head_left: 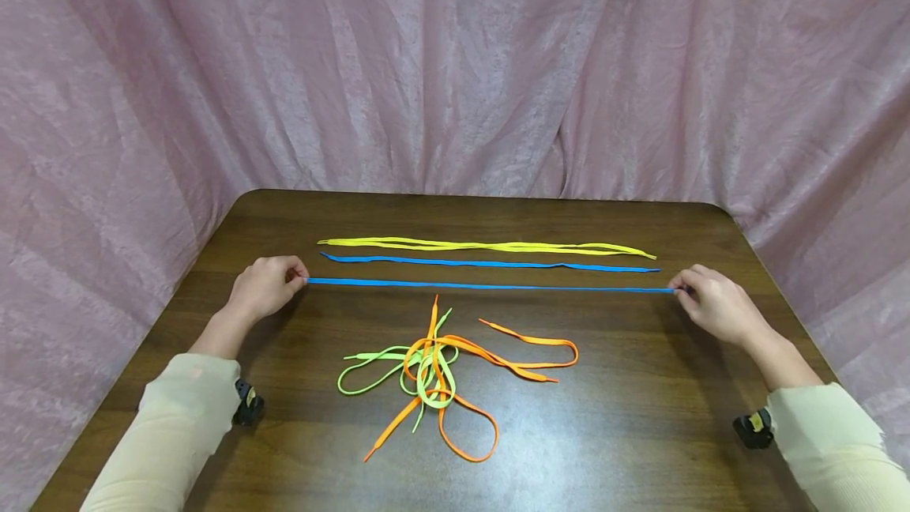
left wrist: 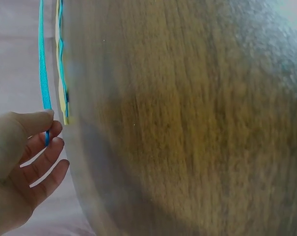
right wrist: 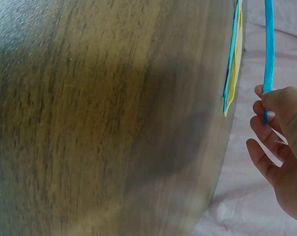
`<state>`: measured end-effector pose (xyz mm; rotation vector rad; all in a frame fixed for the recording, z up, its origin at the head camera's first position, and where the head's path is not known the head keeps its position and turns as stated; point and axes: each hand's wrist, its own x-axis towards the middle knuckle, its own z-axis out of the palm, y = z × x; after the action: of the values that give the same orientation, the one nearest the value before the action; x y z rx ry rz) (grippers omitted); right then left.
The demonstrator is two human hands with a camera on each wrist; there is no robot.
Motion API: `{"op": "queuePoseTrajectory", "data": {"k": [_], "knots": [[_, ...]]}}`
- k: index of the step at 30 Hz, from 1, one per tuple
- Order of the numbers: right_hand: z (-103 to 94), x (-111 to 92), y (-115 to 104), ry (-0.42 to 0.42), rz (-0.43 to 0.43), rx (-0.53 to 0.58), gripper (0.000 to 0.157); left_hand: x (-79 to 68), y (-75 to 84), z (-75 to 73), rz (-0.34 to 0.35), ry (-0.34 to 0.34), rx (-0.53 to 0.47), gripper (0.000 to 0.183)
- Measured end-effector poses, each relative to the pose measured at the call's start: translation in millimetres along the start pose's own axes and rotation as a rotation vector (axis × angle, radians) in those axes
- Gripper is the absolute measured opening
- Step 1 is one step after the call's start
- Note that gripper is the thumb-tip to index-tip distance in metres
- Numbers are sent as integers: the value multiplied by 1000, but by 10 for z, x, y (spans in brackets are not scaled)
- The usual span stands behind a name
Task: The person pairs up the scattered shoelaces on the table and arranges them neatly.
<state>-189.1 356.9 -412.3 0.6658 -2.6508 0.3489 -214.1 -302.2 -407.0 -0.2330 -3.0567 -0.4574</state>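
A blue shoelace [head_left: 455, 285] is stretched nearly straight from side to side between the two hands. The left hand [head_left: 266, 288] pinches its left end between thumb and forefinger, and in the left wrist view a short blue tip [left wrist: 47, 138] pokes out below the thumb. At the other end the right hand [head_left: 714, 303] pinches the lace the same way; its tip [right wrist: 265, 117] shows under the thumb in the right wrist view. Just beyond the held lace, a second blue shoelace [head_left: 490, 264] lies lengthwise on the table. Yellow shoelaces [head_left: 455, 246] run alongside it, farther back.
Nearer the person, orange shoelaces [head_left: 469, 409] and light green shoelaces [head_left: 370, 391] lie looped and tangled together on the brown wooden table [head_left: 604, 425]. Pink curtains [head_left: 455, 69] hang behind the table's far edge and along both sides.
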Motion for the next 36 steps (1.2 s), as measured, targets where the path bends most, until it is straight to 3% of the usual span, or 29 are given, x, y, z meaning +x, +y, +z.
{"op": "queuePoseTrajectory", "data": {"k": [13,26,36], "knots": [[118,90,92,-13,9,17,21,103,-22,68,-29,30,8,4],[202,199,171,-79,128,23,15,264,-8,135,-100,6,-12,7],[287,261,234,-68,156,38,12,348,27,173,-133,7,-42,8]]}}
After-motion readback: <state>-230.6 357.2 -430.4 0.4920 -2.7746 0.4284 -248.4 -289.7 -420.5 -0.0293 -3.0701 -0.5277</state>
